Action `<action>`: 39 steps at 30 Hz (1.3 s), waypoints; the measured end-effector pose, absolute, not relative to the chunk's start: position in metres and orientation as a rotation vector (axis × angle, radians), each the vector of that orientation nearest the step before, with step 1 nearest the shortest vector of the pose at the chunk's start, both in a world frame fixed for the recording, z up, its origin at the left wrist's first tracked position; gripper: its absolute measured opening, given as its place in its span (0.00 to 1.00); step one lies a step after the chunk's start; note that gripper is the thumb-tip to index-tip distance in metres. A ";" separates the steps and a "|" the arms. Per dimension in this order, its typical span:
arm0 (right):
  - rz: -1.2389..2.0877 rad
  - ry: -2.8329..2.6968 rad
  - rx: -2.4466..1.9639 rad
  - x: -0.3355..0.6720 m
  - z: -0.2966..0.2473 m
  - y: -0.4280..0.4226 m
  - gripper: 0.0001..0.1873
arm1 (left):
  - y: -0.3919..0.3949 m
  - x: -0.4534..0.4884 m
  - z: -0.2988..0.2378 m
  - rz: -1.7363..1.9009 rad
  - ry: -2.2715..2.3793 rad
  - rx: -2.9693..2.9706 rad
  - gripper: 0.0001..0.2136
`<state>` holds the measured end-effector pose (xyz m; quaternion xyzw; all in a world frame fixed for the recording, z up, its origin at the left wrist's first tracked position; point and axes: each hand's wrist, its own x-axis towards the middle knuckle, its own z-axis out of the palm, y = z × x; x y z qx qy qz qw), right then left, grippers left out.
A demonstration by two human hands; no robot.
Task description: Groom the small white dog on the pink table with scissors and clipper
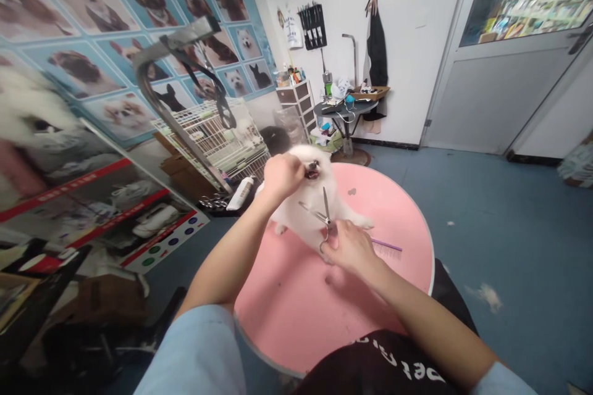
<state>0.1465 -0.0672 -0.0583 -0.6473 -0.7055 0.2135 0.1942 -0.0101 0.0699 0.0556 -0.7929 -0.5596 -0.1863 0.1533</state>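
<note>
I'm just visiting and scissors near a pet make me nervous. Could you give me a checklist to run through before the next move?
1. Left hand at the dog's face: ok, it is beside the mouth.
2. Left hand's grip firm: cannot tell.
3. Scissors in the right hand: ok.
4. Blades closed: not ok, they stand apart in front of the dog's chest.
5. Blades clear of the fur: cannot tell from this one view.
6. Comb nearby: ok, on the table by the right hand.
</note>
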 end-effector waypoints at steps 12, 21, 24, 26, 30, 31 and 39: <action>0.651 -1.924 -1.749 0.163 -0.069 -0.059 0.11 | 0.067 -0.011 0.057 -0.536 -1.578 -2.268 0.12; 0.701 -1.898 -1.711 0.176 -0.075 -0.048 0.11 | 0.066 -0.016 0.057 -0.544 -1.583 -2.264 0.11; 0.700 -1.888 -1.668 0.180 -0.074 -0.045 0.13 | 0.066 -0.018 0.057 -0.551 -1.589 -2.244 0.11; 0.715 -1.904 -1.671 0.183 -0.073 -0.042 0.13 | 0.066 -0.019 0.056 -0.559 -1.596 -2.226 0.10; 0.739 -1.882 -1.633 0.188 -0.077 -0.035 0.14 | 0.065 -0.020 0.055 -0.558 -1.600 -2.220 0.10; 0.742 -1.869 -1.621 0.189 -0.079 -0.033 0.15 | 0.065 -0.021 0.055 -0.563 -1.596 -2.219 0.10; 0.839 -1.809 -1.541 0.192 -0.096 -0.022 0.17 | 0.067 -0.022 0.053 -0.588 -1.634 -2.189 0.10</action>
